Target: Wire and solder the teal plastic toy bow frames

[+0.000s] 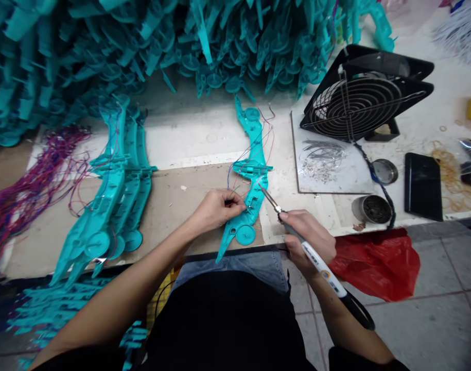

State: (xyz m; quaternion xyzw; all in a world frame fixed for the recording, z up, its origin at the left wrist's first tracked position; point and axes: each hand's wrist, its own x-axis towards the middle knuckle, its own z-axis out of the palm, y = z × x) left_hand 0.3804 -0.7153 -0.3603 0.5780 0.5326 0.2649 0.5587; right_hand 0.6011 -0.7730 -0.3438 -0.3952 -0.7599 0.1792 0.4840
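A teal plastic part (257, 149) lies on the bench in front of me, with thin red and blue wires (273, 135) running over it. My left hand (222, 206) is at its lower left side, thumb and forefinger pinched on a thin wire near a small slot. My right hand (310, 239) is wrapped round a white and grey soldering iron (316, 260). The iron's metal tip points up and left and reaches the right edge of the teal part, just above the slot. Whether the tip touches it I cannot tell.
Stacked teal parts (115, 190) and a wire bundle (30, 180) lie left; a teal heap (161, 46) fills the back. At right are a black fan (362, 98), a white board (328, 175), a round tin (372, 208), a black rectangular object (423, 186) and a red bag (378, 263).
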